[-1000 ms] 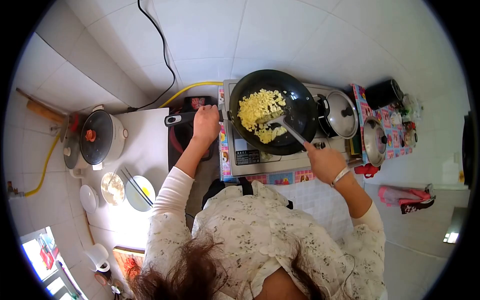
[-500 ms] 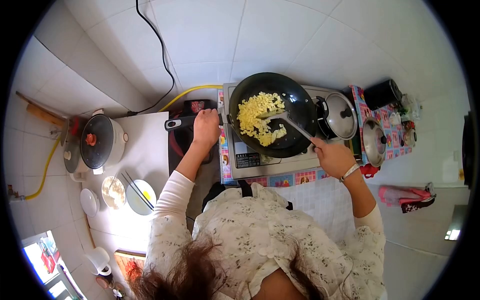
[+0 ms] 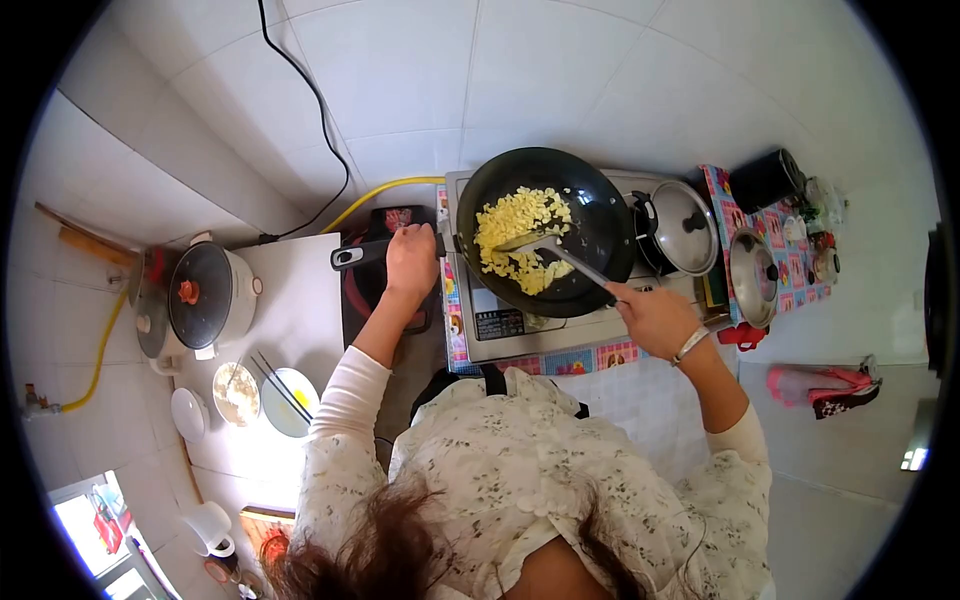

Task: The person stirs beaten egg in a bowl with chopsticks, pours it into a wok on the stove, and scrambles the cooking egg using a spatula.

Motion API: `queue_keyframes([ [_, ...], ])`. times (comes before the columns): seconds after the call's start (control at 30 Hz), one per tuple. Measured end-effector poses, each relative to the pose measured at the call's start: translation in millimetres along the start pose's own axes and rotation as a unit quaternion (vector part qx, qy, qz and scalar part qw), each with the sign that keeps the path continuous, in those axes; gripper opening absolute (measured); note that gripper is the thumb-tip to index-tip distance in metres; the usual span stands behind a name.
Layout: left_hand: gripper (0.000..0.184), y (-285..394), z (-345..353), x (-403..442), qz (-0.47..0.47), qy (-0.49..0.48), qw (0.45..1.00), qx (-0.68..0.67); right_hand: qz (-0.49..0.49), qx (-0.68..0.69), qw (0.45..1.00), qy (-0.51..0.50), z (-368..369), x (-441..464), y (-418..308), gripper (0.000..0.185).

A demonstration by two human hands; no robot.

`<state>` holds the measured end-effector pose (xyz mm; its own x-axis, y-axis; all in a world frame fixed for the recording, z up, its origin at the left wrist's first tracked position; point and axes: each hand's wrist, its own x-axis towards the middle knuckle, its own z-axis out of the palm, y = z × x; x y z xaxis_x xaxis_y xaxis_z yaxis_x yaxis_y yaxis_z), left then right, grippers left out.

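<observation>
A dark wok (image 3: 590, 265) stands on the gas stove (image 3: 570, 338), its handle (image 3: 362, 254) pointing left. My left hand (image 3: 412, 262) is closed around that handle. Crumbled yellow scrambled egg (image 3: 520, 215) lies in the left half of the wok. In my right hand (image 3: 655, 315) is the handle of a spatula (image 3: 580, 265), which slants down into the pan from the right. The spatula's blade rests among the egg pieces and is partly hidden by them.
Right of the wok sits a lidded pot (image 3: 684, 230), with a loose metal lid (image 3: 753, 278) beyond it. On the left counter are a white electric cooker (image 3: 235, 305), a bowl of rice-like food (image 3: 237, 393) and a bowl with chopsticks (image 3: 285, 415). A yellow hose (image 3: 385, 182) runs behind.
The spatula blade has moved left and slightly down through the egg, and my right hand has followed to the left. My left hand stays on the wok handle.
</observation>
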<state>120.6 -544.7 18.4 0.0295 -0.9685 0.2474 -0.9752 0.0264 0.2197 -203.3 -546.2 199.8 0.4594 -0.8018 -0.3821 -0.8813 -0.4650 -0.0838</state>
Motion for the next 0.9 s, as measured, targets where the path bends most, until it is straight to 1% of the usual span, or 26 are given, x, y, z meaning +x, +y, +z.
queue_keyframes([
  [0.07, 0.017, -4.3, 5.6, 2.0, 0.0, 0.046, 0.999, -0.016, 0.007, -0.008, 1.0, -0.016, 6.6, 2.1, -6.0, 0.031],
  [0.17, 0.016, -12.0, 10.4, 9.3, 0.012, 0.102, 0.994, -0.042, 0.027, -0.039, 0.999, -0.004, 9.0, 4.5, 4.2, 0.031],
  [0.27, 0.015, -19.4, 13.2, 18.0, 0.026, 0.161, 0.986, -0.038, 0.04, -0.025, 0.999, 0.023, -3.6, -3.9, 22.4, 0.031],
  [0.3, 0.015, -23.4, 17.3, 21.3, 0.038, 0.176, 0.983, -0.035, 0.034, -0.009, 0.998, 0.047, -5.4, -10.4, 29.3, 0.03],
  [0.4, 0.014, -26.0, 15.6, 21.8, 0.042, 0.159, 0.986, -0.025, 0.052, 0.012, 0.998, 0.013, -25.9, -31.5, 27.1, 0.029],
  [0.5, 0.014, -24.7, 14.2, 22.3, 0.043, 0.149, 0.987, -0.033, 0.064, -0.008, 0.996, -0.054, -31.9, -44.3, 17.2, 0.029],
  [0.6, 0.014, -26.4, 16.1, 22.1, 0.043, 0.145, 0.988, -0.031, 0.033, -0.037, 0.998, -0.043, -10.9, -34.3, 15.5, 0.028],
  [0.7, 0.014, -24.9, 14.0, 21.1, 0.038, 0.129, 0.991, -0.02, 0.044, -0.044, 0.998, 0.018, -0.3, -8.0, 11.5, 0.028],
  [0.8, 0.014, -24.5, 9.2, 21.4, 0.033, 0.114, 0.993, -0.014, 0.034, -0.001, 0.998, 0.051, 0.7, 1.1, 25.0, 0.028],
  [0.83, 0.014, -23.7, 7.2, 21.3, 0.031, 0.109, 0.993, -0.015, 0.06, 0.01, 0.997, 0.038, -6.6, -3.4, 23.2, 0.029],
  [0.9, 0.014, -22.2, 4.9, 20.5, 0.026, 0.095, 0.995, -0.002, 0.064, 0.031, 0.996, 0.046, -6.9, -6.4, 33.4, 0.029],
])
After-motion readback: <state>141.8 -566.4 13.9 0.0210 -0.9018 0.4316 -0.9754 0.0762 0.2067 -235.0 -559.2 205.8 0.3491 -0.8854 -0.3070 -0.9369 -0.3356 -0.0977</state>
